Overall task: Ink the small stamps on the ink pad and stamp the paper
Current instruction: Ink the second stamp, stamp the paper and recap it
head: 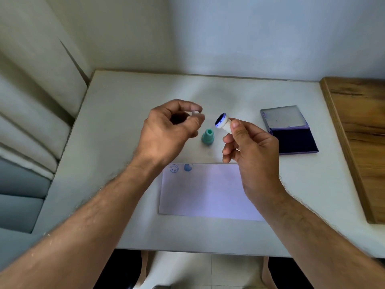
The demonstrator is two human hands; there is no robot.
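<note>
The white stamp, pinched in the right hand above the table, lies tilted with its blue-inked face up and leftward; no writing is legible. The left hand grips a small pale cap. A teal stamp stands upright between them, beyond the paper bearing a smiley and heart; the open ink pad lies right.

A white table fills the middle of the view, its far edge against a pale wall. A brown wooden board with dark grain lies along the table's right side, reaching its back edge. Left of the table stand light cushioned panels, stacked in ridges. Below the near edge, a pale tiled floor shows.
</note>
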